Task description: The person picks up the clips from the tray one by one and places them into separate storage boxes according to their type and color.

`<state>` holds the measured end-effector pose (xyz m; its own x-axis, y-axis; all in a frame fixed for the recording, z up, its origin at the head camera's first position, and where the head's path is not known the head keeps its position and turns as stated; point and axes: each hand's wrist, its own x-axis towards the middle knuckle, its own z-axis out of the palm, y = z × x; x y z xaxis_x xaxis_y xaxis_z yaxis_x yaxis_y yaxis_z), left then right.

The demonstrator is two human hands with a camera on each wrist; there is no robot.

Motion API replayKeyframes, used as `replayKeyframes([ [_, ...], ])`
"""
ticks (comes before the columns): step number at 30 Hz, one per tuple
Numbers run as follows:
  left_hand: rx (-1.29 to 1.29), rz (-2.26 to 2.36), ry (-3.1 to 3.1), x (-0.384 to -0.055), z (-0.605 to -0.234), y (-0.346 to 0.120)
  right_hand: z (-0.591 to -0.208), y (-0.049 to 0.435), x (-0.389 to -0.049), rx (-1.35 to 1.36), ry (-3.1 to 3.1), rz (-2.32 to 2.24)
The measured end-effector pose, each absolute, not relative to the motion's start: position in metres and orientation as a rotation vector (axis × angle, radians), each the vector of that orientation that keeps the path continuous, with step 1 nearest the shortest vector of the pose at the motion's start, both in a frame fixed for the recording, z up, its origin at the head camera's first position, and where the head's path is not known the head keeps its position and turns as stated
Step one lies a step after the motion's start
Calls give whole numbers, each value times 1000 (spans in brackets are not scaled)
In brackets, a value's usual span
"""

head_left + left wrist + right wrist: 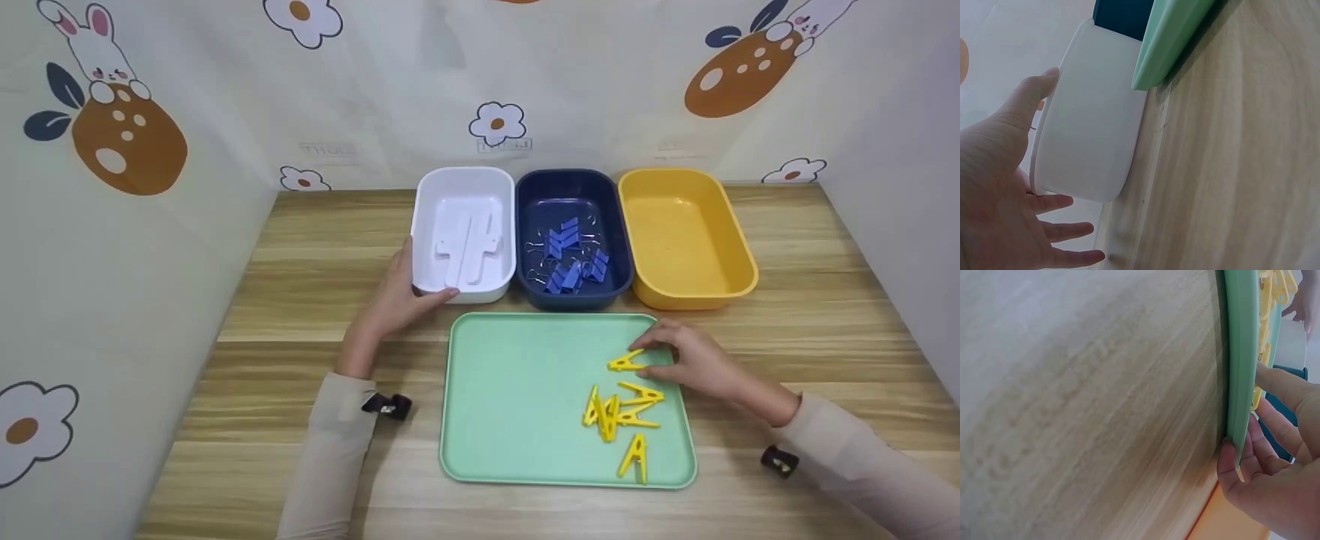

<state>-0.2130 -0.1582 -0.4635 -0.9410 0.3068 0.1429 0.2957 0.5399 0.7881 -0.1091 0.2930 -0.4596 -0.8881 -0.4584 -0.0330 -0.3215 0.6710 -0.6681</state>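
My left hand [401, 296] rests at the near left corner of a white bin [426, 225], thumb over the front rim. In the left wrist view its other fingers [1067, 230] stretch out straight beside the white wall. At the right edge of a mint green tray [517, 397], my right hand [694, 356] pinches a yellow clothespin [624, 363] by its legs, between thumb and fingers. In the right wrist view some fingers [1229, 455] touch the tray rim. Several more yellow clothespins [609, 416] lie below it on the tray, partly overlapping.
White long-stemmed pieces [476, 259] are in the white bin. Beside it stands a navy bin [574, 301] with several blue binder clips [571, 276], then a yellow bin [686, 232]. A patterned backdrop [405, 90] rises behind the wooden table [292, 300].
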Motion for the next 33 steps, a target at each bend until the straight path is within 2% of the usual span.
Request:
replayKeyframes([
  [5, 520, 1392, 2756, -213, -464, -159, -461, 294, -109, -682, 2692, -1064],
  [27, 510, 1380, 2760, -214, -463, -157, -445, 296, -109, -595, 2638, -1057],
  [33, 541, 1435, 2738, -214, -463, -157, -441, 298, -110, -658, 2690, -1048],
])
